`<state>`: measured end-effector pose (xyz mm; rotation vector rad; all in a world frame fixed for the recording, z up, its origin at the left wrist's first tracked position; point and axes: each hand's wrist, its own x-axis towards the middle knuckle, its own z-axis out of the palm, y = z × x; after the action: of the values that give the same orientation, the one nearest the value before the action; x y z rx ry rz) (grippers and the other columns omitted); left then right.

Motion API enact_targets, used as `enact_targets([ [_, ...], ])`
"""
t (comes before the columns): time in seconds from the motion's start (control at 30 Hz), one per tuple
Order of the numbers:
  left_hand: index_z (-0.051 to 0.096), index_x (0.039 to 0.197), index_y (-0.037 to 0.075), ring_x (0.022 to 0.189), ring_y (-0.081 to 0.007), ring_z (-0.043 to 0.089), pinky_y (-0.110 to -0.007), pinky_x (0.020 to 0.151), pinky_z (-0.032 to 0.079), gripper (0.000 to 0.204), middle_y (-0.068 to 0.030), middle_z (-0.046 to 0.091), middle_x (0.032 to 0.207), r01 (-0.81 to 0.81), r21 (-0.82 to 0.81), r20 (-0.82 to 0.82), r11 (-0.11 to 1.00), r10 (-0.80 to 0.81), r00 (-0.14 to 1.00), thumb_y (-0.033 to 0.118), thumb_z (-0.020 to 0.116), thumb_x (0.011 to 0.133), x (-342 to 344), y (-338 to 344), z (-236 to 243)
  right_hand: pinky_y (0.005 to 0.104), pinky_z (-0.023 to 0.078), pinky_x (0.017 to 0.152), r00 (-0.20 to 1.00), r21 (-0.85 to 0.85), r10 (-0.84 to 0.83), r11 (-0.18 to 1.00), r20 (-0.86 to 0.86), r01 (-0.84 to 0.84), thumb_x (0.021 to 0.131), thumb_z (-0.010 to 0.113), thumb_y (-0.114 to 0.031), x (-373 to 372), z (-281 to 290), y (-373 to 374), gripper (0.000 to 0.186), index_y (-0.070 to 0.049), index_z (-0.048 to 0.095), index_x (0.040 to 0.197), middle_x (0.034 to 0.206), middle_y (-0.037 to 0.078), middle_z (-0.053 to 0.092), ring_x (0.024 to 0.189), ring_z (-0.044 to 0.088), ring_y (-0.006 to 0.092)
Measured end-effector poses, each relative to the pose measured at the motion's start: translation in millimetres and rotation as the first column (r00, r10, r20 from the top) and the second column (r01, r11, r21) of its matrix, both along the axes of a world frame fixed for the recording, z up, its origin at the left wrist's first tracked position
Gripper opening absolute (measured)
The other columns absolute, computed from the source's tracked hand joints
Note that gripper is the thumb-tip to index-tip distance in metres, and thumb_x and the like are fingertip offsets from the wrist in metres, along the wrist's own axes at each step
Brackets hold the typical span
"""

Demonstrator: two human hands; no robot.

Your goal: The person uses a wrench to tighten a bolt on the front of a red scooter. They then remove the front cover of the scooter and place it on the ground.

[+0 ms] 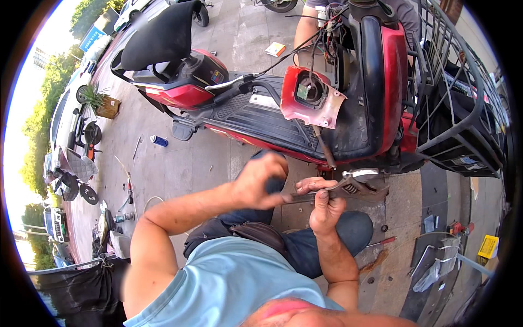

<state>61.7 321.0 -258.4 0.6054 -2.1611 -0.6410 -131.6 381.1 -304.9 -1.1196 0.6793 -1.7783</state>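
Observation:
My left hand [259, 182], blurred with its fingers curled, is at the left end of a long dark metal tool [348, 188] with a silver head and a spring; what it holds is unclear. My right hand [327, 215] grips that tool, thumb up. Just beyond is the red and black scooter [239, 114], with a dark bar [327, 150] pointing down from its footboard. A detached red housing [316, 109] sits on the footboard among loose cables, below the opened handlebar column.
Another person's arm [305, 32] is behind the scooter. A wire basket [463, 152] juts at right. A spray can [159, 140], loose tools [131, 193], a red-handled screwdriver [381, 241] and a yellow box [488, 245] lie around. A planter [107, 109] and parked vehicles stand left.

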Motion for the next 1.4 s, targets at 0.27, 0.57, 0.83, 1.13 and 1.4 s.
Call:
enact_targets([
  [0.27, 0.063, 0.083, 0.003, 0.077, -0.0364, 0.065, -0.049, 0.082, 0.05, 0.044, -0.0165, 0.064, 0.077, -0.628, -0.529, 0.331, 0.571, 0.82, 0.466, 0.045, 0.073, 0.09, 129.7, -227.9, 72.8, 0.0277, 0.046, 0.054, 0.956, 0.144, 0.048, 0.99, -0.291, -0.006, 0.104, 0.066, -0.026, 19.8, -57.1, 20.3, 0.027, -0.001, 0.064, 0.094, 0.072, 0.003, 0.062, 0.059, 0.057, 0.0106],
  [0.57, 0.065, 0.075, 0.0, 0.068, -0.0412, 0.065, -0.05, 0.066, 0.049, 0.059, -0.0206, 0.064, 0.067, -0.487, -0.629, 0.623, 0.605, 0.768, 0.149, 0.056, 0.065, 0.094, 197.7, -194.0, 120.3, 0.0362, 0.048, 0.059, 0.924, 0.224, 0.115, 0.974, -0.365, -0.033, 0.101, 0.069, -0.026, 6.2, -40.9, 18.4, 0.029, 0.002, 0.065, 0.098, 0.072, 0.013, 0.062, 0.062, 0.062, 0.0289],
  [0.83, 0.065, 0.082, 0.002, 0.074, -0.0376, 0.066, -0.048, 0.07, 0.05, 0.049, -0.017, 0.066, 0.072, -0.362, -0.63, 0.68, 0.687, 0.714, 0.17, 0.049, 0.066, 0.094, 213.0, -210.5, 113.1, 0.032, 0.046, 0.058, 0.962, 0.285, 0.122, 0.957, -0.246, -0.048, 0.104, 0.065, -0.026, 4.2, -39.7, 16.4, 0.028, 0.002, 0.065, 0.1, 0.07, 0.008, 0.062, 0.06, 0.058, 0.0156],
  [1.13, 0.068, 0.089, 0.001, 0.08, -0.0397, 0.066, -0.047, 0.077, 0.05, 0.049, -0.0197, 0.068, 0.077, -0.48, -0.578, 0.648, 0.66, 0.729, 0.221, 0.05, 0.065, 0.095, 216.3, -240.8, 102.4, 0.0261, 0.04, 0.049, 0.961, 0.212, 0.031, 0.977, -0.277, 0.03, 0.105, 0.064, -0.027, 4.7, -41.1, 16.2, 0.028, -0.002, 0.061, 0.093, 0.064, -0.001, 0.055, 0.053, 0.05, 0.0068],
  [1.4, 0.058, 0.073, 0.0, 0.075, -0.0367, 0.058, -0.046, 0.071, 0.046, 0.037, -0.0157, 0.059, 0.073, -0.431, -0.659, 0.351, 0.616, 0.759, 0.548, 0.03, 0.076, 0.087, 208.6, -246.7, 99.2, 0.0282, 0.042, 0.049, 0.906, 0.101, -0.127, 0.978, -0.404, 0.182, 0.105, 0.061, -0.034, 18.3, -62.3, 13.1, 0.037, -0.001, 0.063, 0.089, 0.064, 0.002, 0.06, 0.053, 0.055, 0.0106],
])
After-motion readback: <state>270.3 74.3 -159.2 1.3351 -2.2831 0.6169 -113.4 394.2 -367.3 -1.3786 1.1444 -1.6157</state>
